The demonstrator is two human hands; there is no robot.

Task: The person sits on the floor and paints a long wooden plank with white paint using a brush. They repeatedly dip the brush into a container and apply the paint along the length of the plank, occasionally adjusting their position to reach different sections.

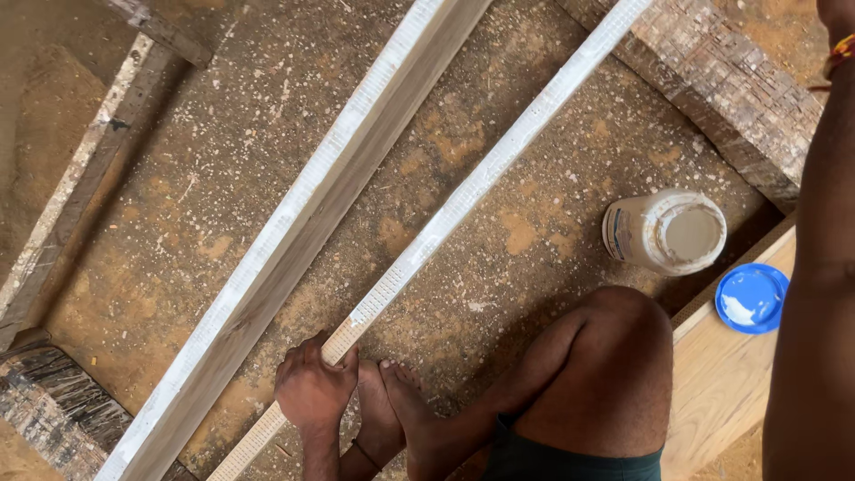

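Only one hand point(313, 387) shows clearly, low in the frame just left of centre, and its arm enters from the bottom edge. It lies palm down, fingers curled over a narrow pale wooden strip point(463, 200), pressing it against the ground. Which hand it is cannot be told for certain; it appears to be the left one. At the right edge of the frame a dark forearm point(824, 267) runs from top to bottom, with a coloured band near the upper right corner; its hand is cut off by the frame, so its state cannot be told.

Running diagonally from the lower left of the frame to the upper right, the strip carries a fine grid pattern on its top face; both of its ends leave the picture. Beside it on the left, a wider pale plank point(294, 232) stands on edge along the same diagonal. Two bare feet point(392, 405) rest just right of the hand, touching the strip's lower stretch, and a bent knee point(614, 356) fills the lower middle right, hiding the ground behind it.

Right of centre, a white plastic jar point(666, 232) lies on the sawdust-covered floor point(267, 116). Its blue lid point(752, 297) rests on a light wooden board point(721, 374) at the right, with a white smear inside. Rough dark timbers cross the upper right, the left edge and the lower left corner, all partly cut off.
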